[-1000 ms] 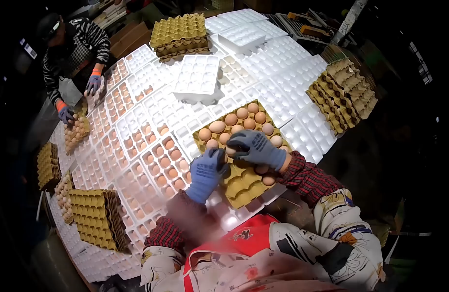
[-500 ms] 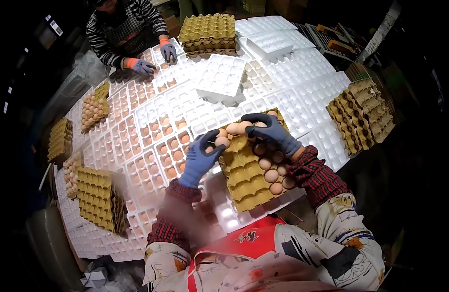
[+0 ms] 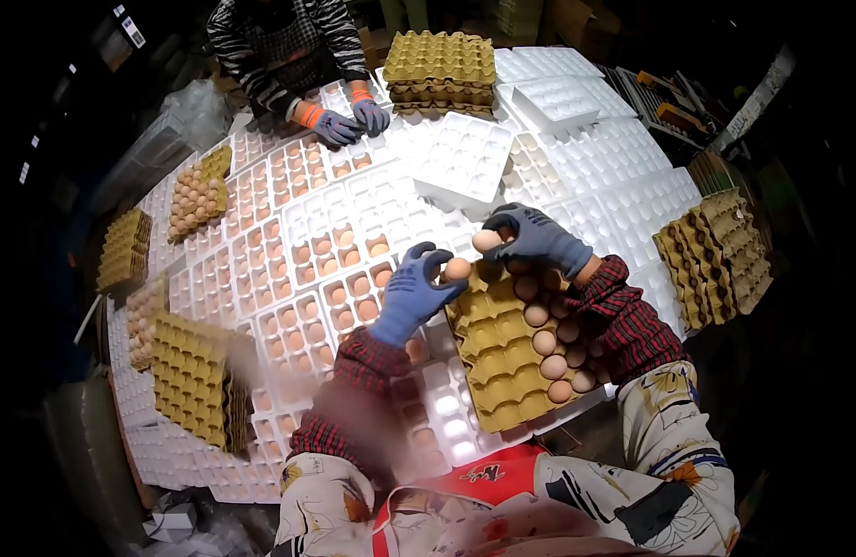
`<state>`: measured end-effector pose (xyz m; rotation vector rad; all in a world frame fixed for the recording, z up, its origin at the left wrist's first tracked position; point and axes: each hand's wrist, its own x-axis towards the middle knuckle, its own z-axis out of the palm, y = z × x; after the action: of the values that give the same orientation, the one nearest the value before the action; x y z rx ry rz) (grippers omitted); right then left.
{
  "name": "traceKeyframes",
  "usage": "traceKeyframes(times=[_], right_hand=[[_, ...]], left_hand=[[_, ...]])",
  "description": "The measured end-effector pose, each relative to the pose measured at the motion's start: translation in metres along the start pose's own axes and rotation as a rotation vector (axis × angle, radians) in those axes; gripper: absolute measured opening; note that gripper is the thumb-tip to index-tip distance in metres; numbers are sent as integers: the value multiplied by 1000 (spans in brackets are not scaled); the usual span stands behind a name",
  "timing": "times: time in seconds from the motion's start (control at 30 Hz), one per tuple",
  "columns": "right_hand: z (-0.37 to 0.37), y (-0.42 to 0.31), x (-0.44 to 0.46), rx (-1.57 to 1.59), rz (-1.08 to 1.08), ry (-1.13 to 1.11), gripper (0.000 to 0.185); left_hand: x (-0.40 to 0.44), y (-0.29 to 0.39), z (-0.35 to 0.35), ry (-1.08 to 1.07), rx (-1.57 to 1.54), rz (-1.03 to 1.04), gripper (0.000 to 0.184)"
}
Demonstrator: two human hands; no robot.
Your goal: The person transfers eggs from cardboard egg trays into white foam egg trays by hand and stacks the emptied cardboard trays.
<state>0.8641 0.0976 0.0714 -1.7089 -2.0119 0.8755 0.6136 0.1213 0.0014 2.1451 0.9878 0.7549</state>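
Note:
My left hand (image 3: 411,295), in a blue-grey glove, is closed around an egg (image 3: 456,269) at the far left corner of a yellow-brown pulp egg tray (image 3: 493,348). Another egg partly shows behind its fingers. My right hand (image 3: 541,243), gloved alike, grips an egg (image 3: 486,240) above the tray's far edge. Whether its palm hides more eggs, I cannot tell. The right side of the tray carries several brown eggs (image 3: 545,343), while bare cups show on its left. White foam trays lie under and beyond it, and the nearby ones to the left hold eggs (image 3: 294,338).
Across the table a person's gloved hands (image 3: 352,123) work over foam trays. Stacks of pulp trays stand at the back (image 3: 439,70), right (image 3: 711,260) and left (image 3: 191,381). A loose white foam tray (image 3: 463,158) lies tilted ahead of my hands.
Both my hands have moved away from me, past the pulp tray's far edge, carrying eggs from its far end. The view has shifted, and the other person's hands are closer together.

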Motion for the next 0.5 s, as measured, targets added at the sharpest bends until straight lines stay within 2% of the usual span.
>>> traceKeyframes(times=[0.03, 0.13, 0.17, 0.2, 0.23, 0.3, 0.33, 0.37, 0.4, 0.43, 0.5], right_hand=[[0, 2, 11, 154, 48, 57, 48], [40, 10, 85, -271, -77, 77, 47], [58, 8, 106, -358, 21, 15, 46], [73, 1, 132, -619, 30, -154, 42], [100, 8, 154, -664, 189, -92, 36], [125, 15, 177, -1050, 97, -267, 35], [127, 13, 182, -1051, 100, -269, 35], [129, 11, 186, -904, 203, -213, 34], [130, 8, 189, -759, 300, -160, 34], [130, 10, 193, -766, 295, -166, 34], [126, 11, 202, -472, 339, -48, 36]], left_hand=[[8, -3, -18, -11, -182, -84, 42], [35, -76, -30, 121, 63, -221, 50], [50, -98, -28, 134, 203, -258, 52], [64, -110, -25, 91, 327, -304, 55], [80, -123, -22, 47, 452, -351, 57], [112, -138, -15, -142, 678, -423, 54], [124, -140, -13, -205, 694, -444, 50], [128, -142, -11, -268, 706, -472, 46], [122, -145, -6, -126, 612, -382, 43], [116, -152, 2, 20, 519, -291, 40], [102, -155, 17, 115, 145, -207, 35]])
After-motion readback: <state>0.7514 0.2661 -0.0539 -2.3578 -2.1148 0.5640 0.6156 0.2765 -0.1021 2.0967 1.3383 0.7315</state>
